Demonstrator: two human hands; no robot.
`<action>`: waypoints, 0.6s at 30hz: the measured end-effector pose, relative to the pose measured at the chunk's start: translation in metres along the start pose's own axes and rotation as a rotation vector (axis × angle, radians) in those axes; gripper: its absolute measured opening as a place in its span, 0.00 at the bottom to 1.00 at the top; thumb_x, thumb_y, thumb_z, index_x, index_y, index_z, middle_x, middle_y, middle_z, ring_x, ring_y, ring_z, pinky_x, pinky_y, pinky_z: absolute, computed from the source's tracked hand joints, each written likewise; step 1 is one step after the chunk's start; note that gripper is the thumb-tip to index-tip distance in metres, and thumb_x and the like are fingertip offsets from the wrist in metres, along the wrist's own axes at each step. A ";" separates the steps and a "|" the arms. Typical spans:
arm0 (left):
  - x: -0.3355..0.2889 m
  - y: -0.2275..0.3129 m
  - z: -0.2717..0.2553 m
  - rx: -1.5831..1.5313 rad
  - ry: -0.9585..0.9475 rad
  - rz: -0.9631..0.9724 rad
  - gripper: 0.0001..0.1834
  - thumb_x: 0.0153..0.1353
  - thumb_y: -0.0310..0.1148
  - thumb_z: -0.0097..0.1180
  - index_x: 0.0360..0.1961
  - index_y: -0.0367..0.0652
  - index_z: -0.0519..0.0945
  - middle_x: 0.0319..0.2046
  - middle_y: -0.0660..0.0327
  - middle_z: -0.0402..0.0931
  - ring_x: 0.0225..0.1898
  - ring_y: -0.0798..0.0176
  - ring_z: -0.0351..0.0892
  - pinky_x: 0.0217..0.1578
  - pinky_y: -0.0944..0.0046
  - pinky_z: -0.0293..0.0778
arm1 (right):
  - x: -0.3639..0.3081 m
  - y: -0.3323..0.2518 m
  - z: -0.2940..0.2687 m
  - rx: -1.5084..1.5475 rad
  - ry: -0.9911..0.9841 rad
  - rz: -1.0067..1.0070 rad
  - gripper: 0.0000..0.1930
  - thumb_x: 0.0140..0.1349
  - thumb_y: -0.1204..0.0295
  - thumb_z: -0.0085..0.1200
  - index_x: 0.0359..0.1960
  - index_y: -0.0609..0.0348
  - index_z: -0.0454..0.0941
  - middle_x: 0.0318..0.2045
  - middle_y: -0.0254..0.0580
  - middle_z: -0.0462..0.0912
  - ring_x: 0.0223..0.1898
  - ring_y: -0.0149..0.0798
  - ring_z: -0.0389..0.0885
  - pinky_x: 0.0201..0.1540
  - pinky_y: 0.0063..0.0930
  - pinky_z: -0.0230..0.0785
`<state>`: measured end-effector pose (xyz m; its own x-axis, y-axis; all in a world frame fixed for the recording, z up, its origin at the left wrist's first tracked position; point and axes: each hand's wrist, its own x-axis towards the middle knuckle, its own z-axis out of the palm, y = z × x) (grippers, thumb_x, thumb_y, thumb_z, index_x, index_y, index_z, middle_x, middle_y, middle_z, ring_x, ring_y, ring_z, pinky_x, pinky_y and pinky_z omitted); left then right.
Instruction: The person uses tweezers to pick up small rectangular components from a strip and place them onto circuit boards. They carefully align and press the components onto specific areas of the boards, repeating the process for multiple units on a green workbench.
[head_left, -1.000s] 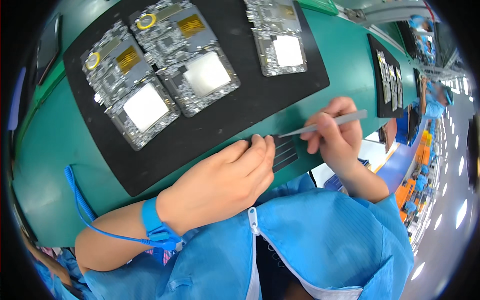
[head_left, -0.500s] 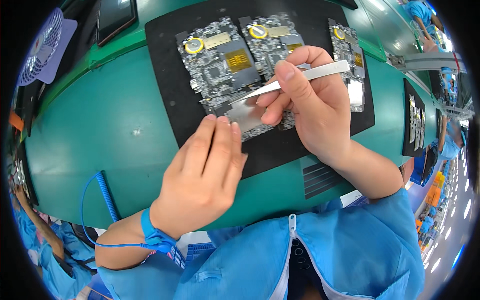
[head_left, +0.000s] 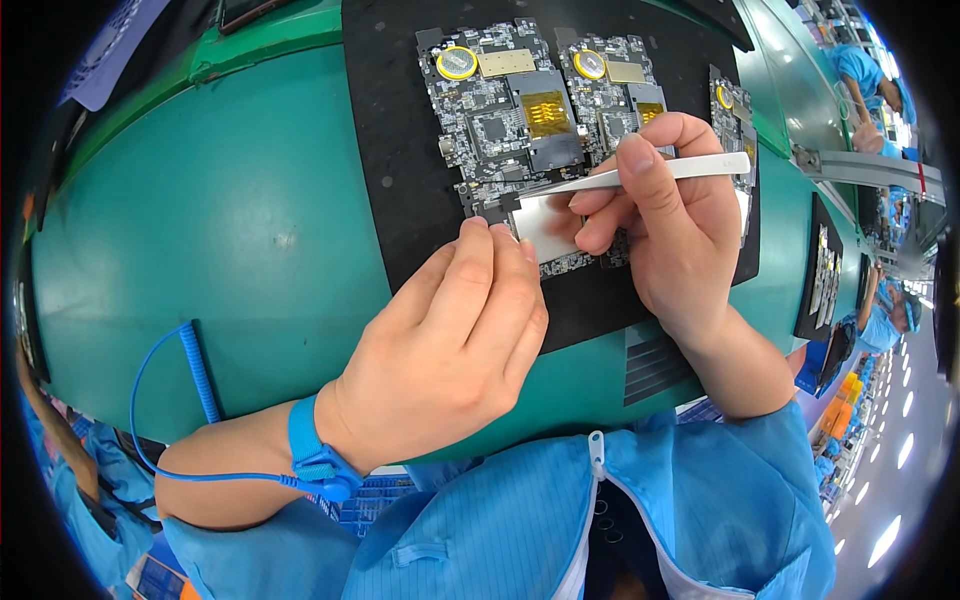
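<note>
Tweezers (head_left: 700,167), one pair, sit pinched in my right hand (head_left: 690,235), tips over the leftmost of three circuit boards (head_left: 493,130) on one black mat (head_left: 400,210). My left hand (head_left: 450,345) bunches at that board's lower edge; whether it grips, I cannot tell.

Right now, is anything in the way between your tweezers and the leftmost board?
Nothing visible: the tweezers in the right hand reach over the board, and the left hand sits nearer the person, not between.
</note>
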<state>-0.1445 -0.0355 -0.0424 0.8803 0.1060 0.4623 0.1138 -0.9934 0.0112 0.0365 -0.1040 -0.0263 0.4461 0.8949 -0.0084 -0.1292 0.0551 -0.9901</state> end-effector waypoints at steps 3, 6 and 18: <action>0.000 0.000 0.001 0.016 0.013 0.009 0.16 0.47 0.27 0.57 0.37 0.30 0.80 0.38 0.49 0.76 0.42 0.51 0.77 0.37 0.63 0.78 | 0.001 0.000 0.000 -0.006 -0.004 0.002 0.11 0.67 0.70 0.48 0.43 0.61 0.61 0.24 0.44 0.80 0.20 0.29 0.80 0.21 0.16 0.72; 0.000 0.000 0.000 0.017 0.003 0.010 0.16 0.47 0.27 0.57 0.37 0.30 0.80 0.38 0.49 0.76 0.42 0.51 0.77 0.37 0.63 0.78 | 0.001 0.003 0.000 0.002 -0.005 0.002 0.10 0.67 0.71 0.48 0.43 0.60 0.61 0.24 0.44 0.80 0.20 0.29 0.80 0.21 0.16 0.72; 0.002 0.001 0.003 -0.108 0.029 -0.084 0.15 0.43 0.23 0.58 0.36 0.30 0.79 0.42 0.46 0.74 0.43 0.50 0.75 0.40 0.61 0.76 | -0.001 0.001 0.000 -0.020 0.002 0.003 0.10 0.67 0.70 0.48 0.43 0.60 0.62 0.24 0.42 0.79 0.20 0.27 0.79 0.21 0.15 0.71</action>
<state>-0.1415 -0.0361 -0.0443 0.8560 0.1897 0.4808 0.1353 -0.9800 0.1459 0.0365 -0.1046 -0.0274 0.4474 0.8942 -0.0117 -0.1131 0.0436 -0.9926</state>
